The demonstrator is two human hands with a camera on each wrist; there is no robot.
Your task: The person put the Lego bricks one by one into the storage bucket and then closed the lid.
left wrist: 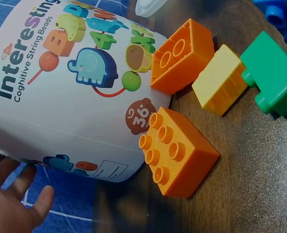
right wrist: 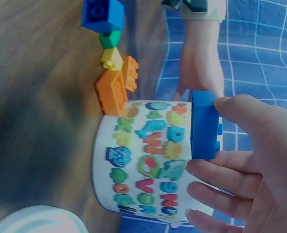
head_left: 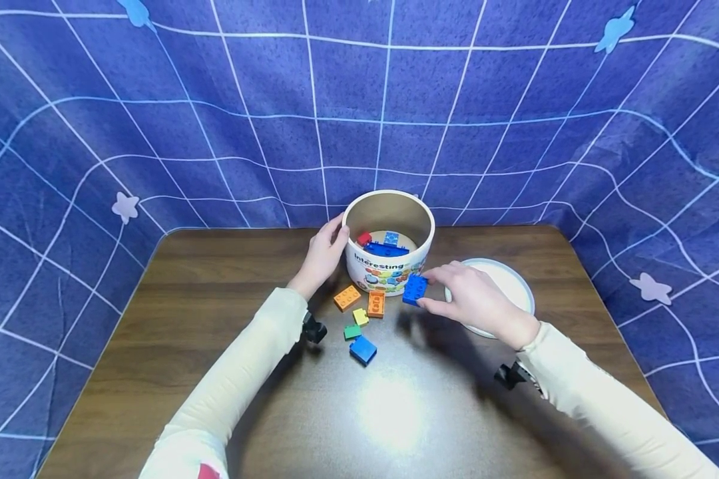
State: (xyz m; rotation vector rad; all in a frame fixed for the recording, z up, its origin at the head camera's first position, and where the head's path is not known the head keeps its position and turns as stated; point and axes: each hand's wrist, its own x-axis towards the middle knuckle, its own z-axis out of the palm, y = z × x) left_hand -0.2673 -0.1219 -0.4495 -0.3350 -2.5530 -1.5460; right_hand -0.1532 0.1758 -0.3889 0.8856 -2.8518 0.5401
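My right hand pinches a blue toy brick between thumb and fingers, in front of the right side of a round white bucket. In the right wrist view the brick is held by two opposite ends, its studs facing the palm. My left hand rests against the bucket's left side near the rim, some fingertips hidden behind it. Inside the bucket lie a long blue piece, a red piece and a light blue piece.
Loose bricks lie before the bucket: a studded orange one, another orange one, a yellow one, a green one and a blue one. A white plate sits under and beyond my right hand. Blue cloth hangs behind the table.
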